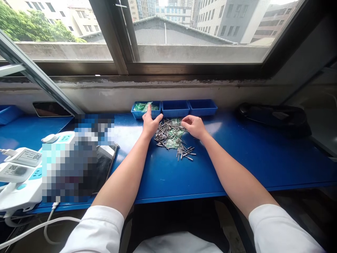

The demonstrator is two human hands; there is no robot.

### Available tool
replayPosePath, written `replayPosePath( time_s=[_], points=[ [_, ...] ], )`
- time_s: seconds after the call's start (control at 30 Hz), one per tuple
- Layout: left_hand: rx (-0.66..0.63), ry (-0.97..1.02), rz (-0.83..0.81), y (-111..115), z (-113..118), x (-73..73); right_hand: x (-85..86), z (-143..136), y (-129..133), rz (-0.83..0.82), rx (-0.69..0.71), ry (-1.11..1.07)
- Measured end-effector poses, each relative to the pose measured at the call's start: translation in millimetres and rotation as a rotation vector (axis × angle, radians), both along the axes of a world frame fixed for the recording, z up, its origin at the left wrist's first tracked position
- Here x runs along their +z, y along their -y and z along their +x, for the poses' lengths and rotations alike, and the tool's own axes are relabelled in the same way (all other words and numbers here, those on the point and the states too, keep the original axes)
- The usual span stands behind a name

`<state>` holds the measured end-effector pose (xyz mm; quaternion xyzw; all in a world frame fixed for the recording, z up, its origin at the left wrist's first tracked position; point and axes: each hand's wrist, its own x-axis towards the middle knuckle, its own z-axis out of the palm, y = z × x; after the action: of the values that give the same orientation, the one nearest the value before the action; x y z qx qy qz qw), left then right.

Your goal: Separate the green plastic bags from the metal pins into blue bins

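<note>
A pile of thin metal pins (163, 132) is spread on the blue tabletop, with green-tinted clear plastic bags (173, 143) among them. Behind the pile three blue bins stand in a row. The left bin (146, 114) holds similar green bags; the middle bin (176, 111) and right bin (202, 109) show bare insides. My left hand (151, 123) is at the front of the left bin, index finger stretched toward the bags and thumb apart, with nothing seen in it. At the pile's right edge, my right hand (194, 126) has fingers pinched together; what they hold is too small to name.
At the left lie a white power strip (28, 193) with plugs and cables, and a dark tablet-like device (105, 165) beside a blurred patch. A black case (273, 117) lies back right. A metal frame (44, 75) slants down at the left, before the window.
</note>
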<state>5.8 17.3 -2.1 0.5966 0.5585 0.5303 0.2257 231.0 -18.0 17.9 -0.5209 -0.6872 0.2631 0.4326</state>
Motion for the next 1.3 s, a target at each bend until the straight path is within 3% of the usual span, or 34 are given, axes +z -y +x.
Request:
replayPosePath(
  time_s=[0.13, 0.3, 0.6, 0.87, 1.0, 1.3],
  points=[
    [0.067, -0.095, -0.062, -0.7, -1.6, 0.1, 1.9, -0.7, 3.8, 0.016, 0.039, 0.116],
    [0.225, -0.174, 0.048, 1.2, -1.2, 1.6, -0.1, 0.7, 4.7, 0.033, 0.091, 0.185],
    [0.314, 0.07, -0.092, -6.1, -15.7, -2.9, -5.7, 3.1, 1.2, 0.028, 0.116, 0.185],
    [0.519, -0.177, -0.176, -2.4, -14.5, 2.3, -5.2, 4.0, 1.6, 0.034, 0.129, 0.192],
    [0.496, -0.166, -0.247, 0.0, -13.8, 3.4, -5.5, 4.5, 1.4, 0.033, 0.134, 0.201],
    [0.507, -0.222, -0.098, 6.3, -9.2, 12.4, -2.8, 3.5, 3.5, 0.022, 0.141, 0.213]
  ],
)
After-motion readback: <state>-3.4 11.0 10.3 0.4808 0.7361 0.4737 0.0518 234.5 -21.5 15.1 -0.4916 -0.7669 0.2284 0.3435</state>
